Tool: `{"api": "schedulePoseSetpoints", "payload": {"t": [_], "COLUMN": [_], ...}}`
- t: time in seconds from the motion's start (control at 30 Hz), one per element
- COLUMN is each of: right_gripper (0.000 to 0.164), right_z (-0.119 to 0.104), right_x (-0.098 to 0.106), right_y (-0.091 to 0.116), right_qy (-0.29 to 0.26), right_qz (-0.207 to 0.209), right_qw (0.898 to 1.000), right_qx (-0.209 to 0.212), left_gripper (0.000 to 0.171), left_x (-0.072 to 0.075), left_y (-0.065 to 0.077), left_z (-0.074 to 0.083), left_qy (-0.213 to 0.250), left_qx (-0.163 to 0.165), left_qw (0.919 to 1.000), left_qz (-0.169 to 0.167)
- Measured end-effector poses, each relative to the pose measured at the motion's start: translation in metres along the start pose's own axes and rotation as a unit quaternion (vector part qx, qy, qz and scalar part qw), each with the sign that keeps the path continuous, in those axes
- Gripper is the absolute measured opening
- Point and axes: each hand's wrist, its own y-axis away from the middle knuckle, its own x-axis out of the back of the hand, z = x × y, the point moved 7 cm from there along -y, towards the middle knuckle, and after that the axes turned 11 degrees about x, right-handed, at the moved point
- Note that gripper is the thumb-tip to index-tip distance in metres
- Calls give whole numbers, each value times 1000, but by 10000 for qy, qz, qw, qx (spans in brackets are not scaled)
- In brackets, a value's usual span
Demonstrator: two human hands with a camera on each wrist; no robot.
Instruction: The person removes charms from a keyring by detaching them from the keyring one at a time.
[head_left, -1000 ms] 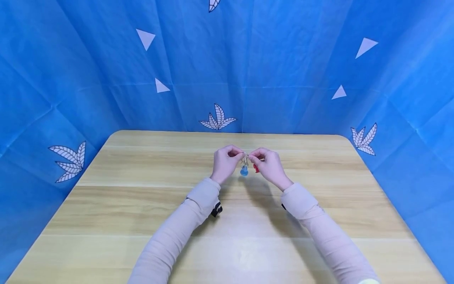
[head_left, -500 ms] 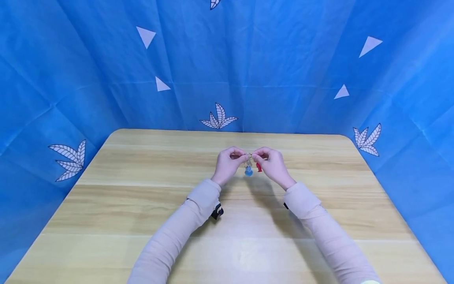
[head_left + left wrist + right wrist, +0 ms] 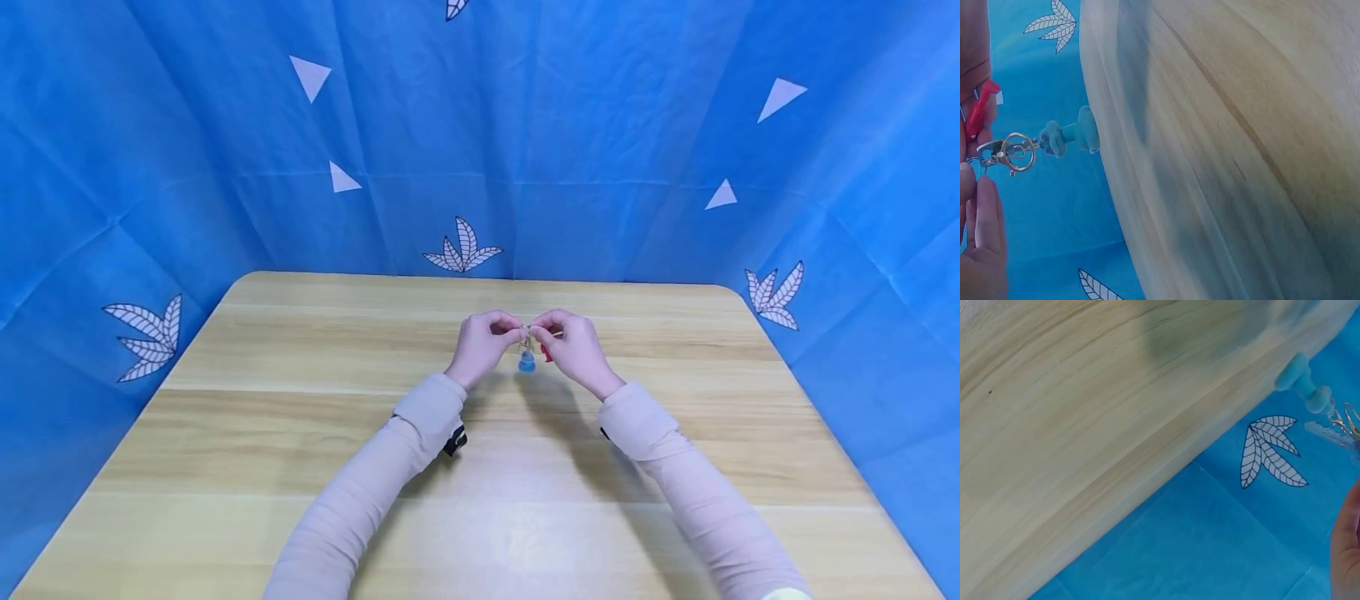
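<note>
A keychain hangs above the table between both hands. My left hand (image 3: 480, 348) pinches its top at the metal fittings from the left, thumb against fingers. Facing it, my right hand (image 3: 573, 350) pinches the same spot, the fingertips of both hands close together. Below them dangles a light-blue figure charm (image 3: 1071, 134) on a gold-coloured ring and clasp (image 3: 1019, 152). A small red charm (image 3: 980, 112) shows against the fingers of the right hand. In the right wrist view, a clear strip (image 3: 1329, 434) lies beside the blue charm; the fingers partly hide the fittings.
A light wood-grain table (image 3: 285, 433) with rounded far corners lies under the arms. Blue cloth (image 3: 600, 125) with white triangles and leaf prints stands behind it and at both sides. A black wrist device (image 3: 454, 439) sits under the left cuff.
Both hands and the keychain have shifted slightly right in the head view. The blue and red charms have swung a little; both hands keep their pinch.
</note>
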Motion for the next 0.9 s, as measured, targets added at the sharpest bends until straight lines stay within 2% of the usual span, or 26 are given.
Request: {"api": "schedulePoseSetpoints", "payload": {"t": [0.1, 0.37, 0.73, 0.9], "right_gripper": [10, 12, 11, 12], "right_z": [0, 0, -1, -5], "right_x": [0, 2, 4, 4], "right_y": [-1, -2, -2, -2], "right_qy": [-66, -306, -287, -196], "right_qz": [30, 175, 371, 427], "right_qw": [10000, 9993, 9989, 9987], "right_qx": [6, -75, 7, 200], "left_gripper": [9, 10, 12, 12], "left_x": [1, 3, 4, 4], "left_y": [0, -2, -4, -3], "left_z": [1, 0, -4, -6], "left_qy": [1, 396, 916, 1138], "left_qx": [4, -4, 106, 213], "left_qw": [10000, 9988, 9954, 9929], "left_qz": [56, 274, 269, 261]}}
